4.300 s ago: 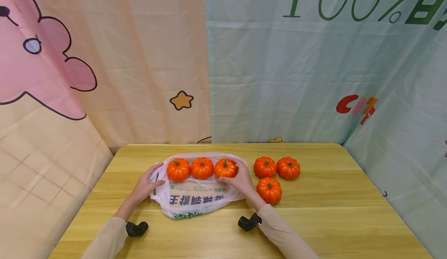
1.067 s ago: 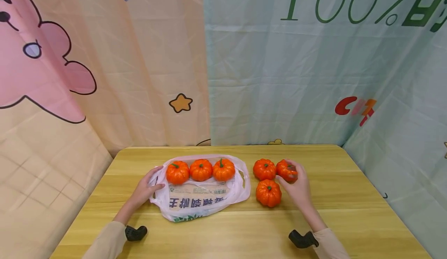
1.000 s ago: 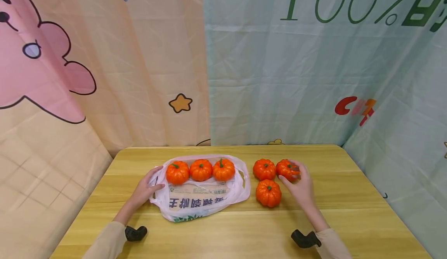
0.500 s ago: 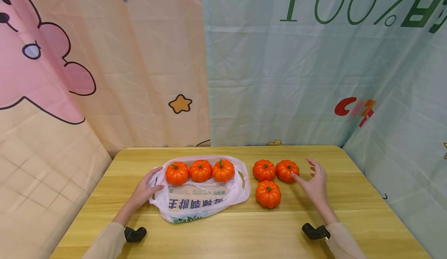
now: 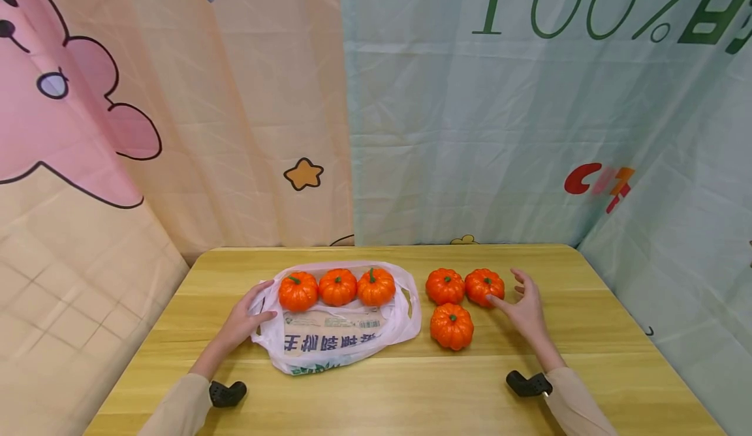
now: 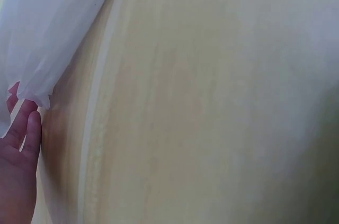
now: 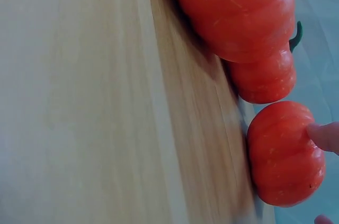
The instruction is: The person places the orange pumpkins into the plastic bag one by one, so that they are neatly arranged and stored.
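A white plastic bag (image 5: 405, 331) lies on the table, with a beige printed panel showing at its middle. Three small orange pumpkins with green stems, among them the middle pumpkin (image 5: 337, 287), sit in a row at its back. My left hand (image 5: 242, 317) holds the bag's left end; in the left wrist view, plastic drapes over the fingers (image 6: 33, 128). On the right stand three more pumpkins: a back-left one (image 5: 444, 286), a front one (image 5: 451, 326) and a back-right one (image 5: 484, 286). My right hand (image 5: 527, 309) touches this last with its thumb, the fingers spread apart from it.
The wooden table (image 5: 364, 400) has a hanging printed cloth (image 5: 458, 136) behind it and more cloth at both sides. A black wrist device (image 5: 228, 394) sits on the left forearm, and another black device (image 5: 527, 384) on the right.
My right hand has left the pumpkin at the bag's right, gone to the back-right pumpkin, then drawn off rightward, its thumb still at that pumpkin. The left hand stays at the bag.
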### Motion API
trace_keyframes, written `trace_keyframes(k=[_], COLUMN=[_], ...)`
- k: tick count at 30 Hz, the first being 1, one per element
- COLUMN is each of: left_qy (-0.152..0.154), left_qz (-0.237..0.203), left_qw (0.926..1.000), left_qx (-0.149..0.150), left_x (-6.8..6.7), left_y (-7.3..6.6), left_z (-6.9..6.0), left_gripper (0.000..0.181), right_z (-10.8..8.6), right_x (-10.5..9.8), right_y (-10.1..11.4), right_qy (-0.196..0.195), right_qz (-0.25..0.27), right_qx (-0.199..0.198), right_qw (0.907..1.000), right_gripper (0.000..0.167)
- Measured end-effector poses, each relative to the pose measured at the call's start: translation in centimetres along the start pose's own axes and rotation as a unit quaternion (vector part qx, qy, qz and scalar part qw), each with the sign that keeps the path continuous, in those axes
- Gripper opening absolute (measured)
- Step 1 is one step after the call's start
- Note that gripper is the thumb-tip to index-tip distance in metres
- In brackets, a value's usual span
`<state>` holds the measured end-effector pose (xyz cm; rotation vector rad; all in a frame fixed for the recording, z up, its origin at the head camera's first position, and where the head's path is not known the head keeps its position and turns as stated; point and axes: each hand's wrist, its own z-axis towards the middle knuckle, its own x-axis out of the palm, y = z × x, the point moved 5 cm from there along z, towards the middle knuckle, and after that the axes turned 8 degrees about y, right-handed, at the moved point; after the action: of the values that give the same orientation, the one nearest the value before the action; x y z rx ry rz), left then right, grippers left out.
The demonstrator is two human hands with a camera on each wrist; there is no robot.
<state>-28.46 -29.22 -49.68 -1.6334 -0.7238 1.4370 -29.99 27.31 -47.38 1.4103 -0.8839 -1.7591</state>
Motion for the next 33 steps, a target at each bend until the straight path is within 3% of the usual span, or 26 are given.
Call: trace_keyframes(k=[8, 16, 33], left_qy=[0.003, 0.012, 0.019], left_qz=[0.011, 0.002, -0.001], left_qw=[0.9999, 0.9999, 0.9997], left_qx=[-0.002, 0.009, 0.013], left_x=[-0.2, 0.0, -0.2], left_y=[0.1, -0.2, -0.4], left_z=[0.0, -0.2, -0.1], left_gripper=[0.068, 0.071, 0.071], right_z=[0.2, 0.2, 0.8], right_x=[0.8, 1.4, 2.3], right_y=[0.0, -0.1, -0.7], right_qy=[0.048, 0.070, 0.063], right_qz=[0.003, 0.015, 0.003], right_qx=[0.019, 0.040, 0.027], right_qw=[0.9987, 0.9966, 0.9977], right_gripper=[0.085, 0.087, 0.081])
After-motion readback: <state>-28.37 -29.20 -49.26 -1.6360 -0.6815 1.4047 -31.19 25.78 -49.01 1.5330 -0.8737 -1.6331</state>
